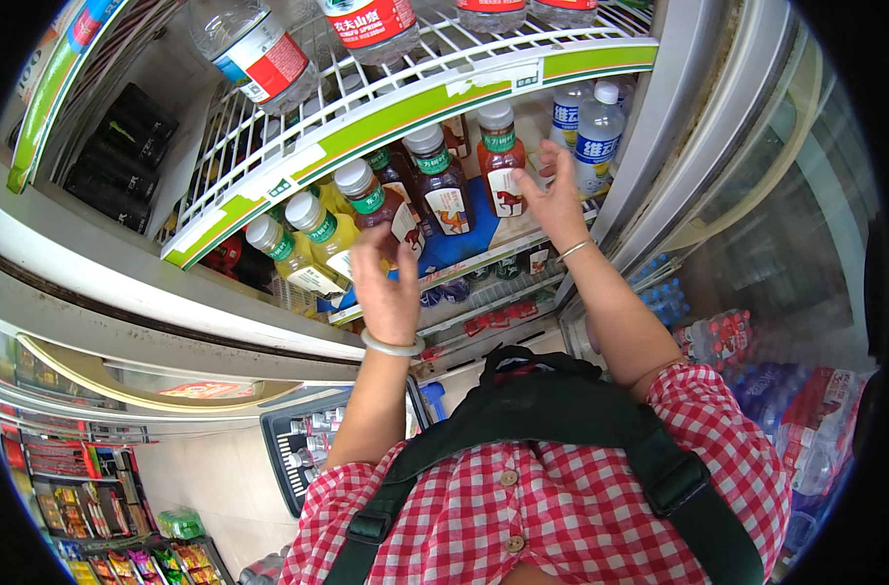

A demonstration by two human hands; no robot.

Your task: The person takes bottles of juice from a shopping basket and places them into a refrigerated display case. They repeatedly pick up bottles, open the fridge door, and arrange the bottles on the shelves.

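My right hand (559,199) is beside a reddish-brown tea bottle (503,164) on the cooler shelf. Its thumb overlaps the label's edge, fingers apart; whether it touches is unclear. Slightly blurred, my left hand (386,292) hovers in front of a dark tea bottle (386,208), fingers spread and nothing held. Left of that bottle, two yellow tea bottles (324,230) (292,256) lean at the shelf front. Another dark tea bottle (444,186) stands between my hands. All these bottles have white caps and green neck bands.
A wire shelf (415,106) with red-labelled water bottles (371,29) hangs above. Blue-labelled bottles (598,139) stand at right, near the door frame (678,146). A basket (284,468) with bottles sits on the floor, lower left. Wrapped bottle packs (810,424) are at right.
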